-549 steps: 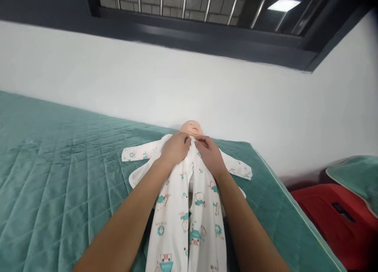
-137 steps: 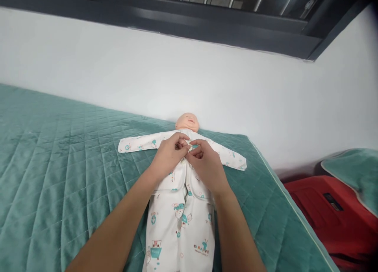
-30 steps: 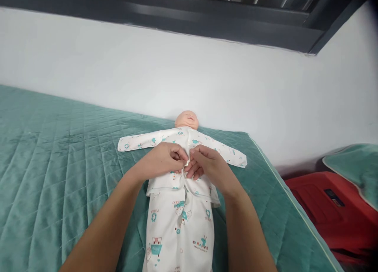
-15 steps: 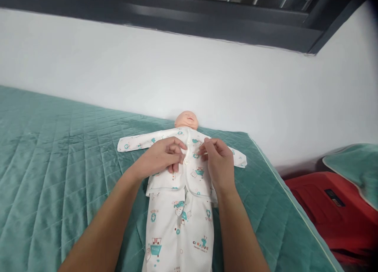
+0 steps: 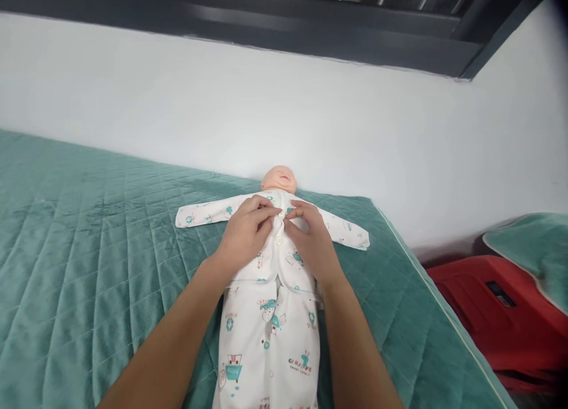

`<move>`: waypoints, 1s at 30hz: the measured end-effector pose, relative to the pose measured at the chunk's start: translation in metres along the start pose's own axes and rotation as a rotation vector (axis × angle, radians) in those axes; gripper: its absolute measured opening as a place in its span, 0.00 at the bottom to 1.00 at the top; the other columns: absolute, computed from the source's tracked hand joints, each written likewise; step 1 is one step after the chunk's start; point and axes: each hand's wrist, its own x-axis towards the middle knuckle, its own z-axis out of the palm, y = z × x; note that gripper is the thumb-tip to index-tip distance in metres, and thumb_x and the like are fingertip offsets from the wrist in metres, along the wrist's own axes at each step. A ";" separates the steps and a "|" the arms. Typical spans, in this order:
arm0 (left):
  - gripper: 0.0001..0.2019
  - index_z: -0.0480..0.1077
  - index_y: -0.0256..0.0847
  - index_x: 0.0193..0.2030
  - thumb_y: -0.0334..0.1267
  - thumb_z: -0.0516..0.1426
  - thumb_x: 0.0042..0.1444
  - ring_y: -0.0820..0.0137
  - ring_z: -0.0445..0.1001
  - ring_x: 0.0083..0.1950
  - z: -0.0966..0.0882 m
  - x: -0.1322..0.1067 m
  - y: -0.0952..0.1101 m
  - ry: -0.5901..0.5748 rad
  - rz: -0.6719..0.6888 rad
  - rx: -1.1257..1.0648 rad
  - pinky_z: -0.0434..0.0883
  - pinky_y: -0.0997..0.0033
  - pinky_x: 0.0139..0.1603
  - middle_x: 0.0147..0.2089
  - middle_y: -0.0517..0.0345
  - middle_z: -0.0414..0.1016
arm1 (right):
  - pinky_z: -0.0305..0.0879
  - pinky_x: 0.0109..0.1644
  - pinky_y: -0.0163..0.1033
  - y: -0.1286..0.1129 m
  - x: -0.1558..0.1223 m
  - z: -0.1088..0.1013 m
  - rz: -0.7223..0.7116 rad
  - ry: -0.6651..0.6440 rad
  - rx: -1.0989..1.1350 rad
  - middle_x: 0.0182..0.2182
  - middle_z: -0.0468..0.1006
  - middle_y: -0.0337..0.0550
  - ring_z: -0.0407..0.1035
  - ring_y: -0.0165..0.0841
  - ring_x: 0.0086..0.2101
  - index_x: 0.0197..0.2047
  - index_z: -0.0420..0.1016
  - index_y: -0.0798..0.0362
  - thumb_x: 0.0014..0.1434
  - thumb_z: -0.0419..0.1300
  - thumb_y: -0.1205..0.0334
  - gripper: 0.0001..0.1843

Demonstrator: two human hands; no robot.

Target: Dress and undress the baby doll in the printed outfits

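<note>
A baby doll [image 5: 278, 179] lies on its back on the green quilted bed [image 5: 89, 231], head toward the white wall. It wears a white printed top [image 5: 284, 258] with sleeves spread out and matching trousers [image 5: 266, 344]. My left hand [image 5: 246, 234] and my right hand [image 5: 310, 237] rest side by side on the doll's chest. Their fingertips pinch the two front edges of the top together near the collar. A small button shows just below the fingertips.
The bed's right edge runs diagonally past the doll. Beyond it stands a red object [image 5: 497, 314] with a green quilted piece [image 5: 532, 255] lying on it. The white wall [image 5: 310, 113] and a dark window frame [image 5: 284, 30] lie behind the bed.
My hands left the lower chest button, parted for a moment, then moved up toward the collar and pinched the top's front edges together there.
</note>
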 end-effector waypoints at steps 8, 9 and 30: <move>0.14 0.74 0.42 0.48 0.32 0.51 0.62 0.66 0.70 0.54 0.004 0.004 -0.024 0.124 -0.079 -0.036 0.67 0.64 0.57 0.51 0.52 0.72 | 0.53 0.63 0.49 0.011 0.008 0.004 0.088 0.060 0.090 0.55 0.72 0.46 0.63 0.39 0.57 0.35 0.65 0.50 0.54 0.62 0.56 0.10; 0.14 0.74 0.42 0.49 0.32 0.51 0.62 0.65 0.69 0.56 0.005 0.004 -0.033 0.166 -0.084 0.014 0.66 0.62 0.60 0.52 0.52 0.72 | 0.53 0.63 0.49 0.013 0.009 0.005 0.086 0.054 0.096 0.55 0.72 0.47 0.63 0.39 0.57 0.35 0.65 0.50 0.54 0.62 0.55 0.11; 0.38 0.44 0.41 0.74 0.60 0.43 0.63 0.51 0.54 0.72 -0.086 -0.081 -0.120 -0.180 -0.558 0.790 0.50 0.44 0.70 0.72 0.39 0.55 | 0.47 0.68 0.57 0.117 -0.058 -0.130 0.275 -0.158 -1.013 0.69 0.53 0.57 0.48 0.47 0.68 0.72 0.47 0.59 0.68 0.39 0.44 0.37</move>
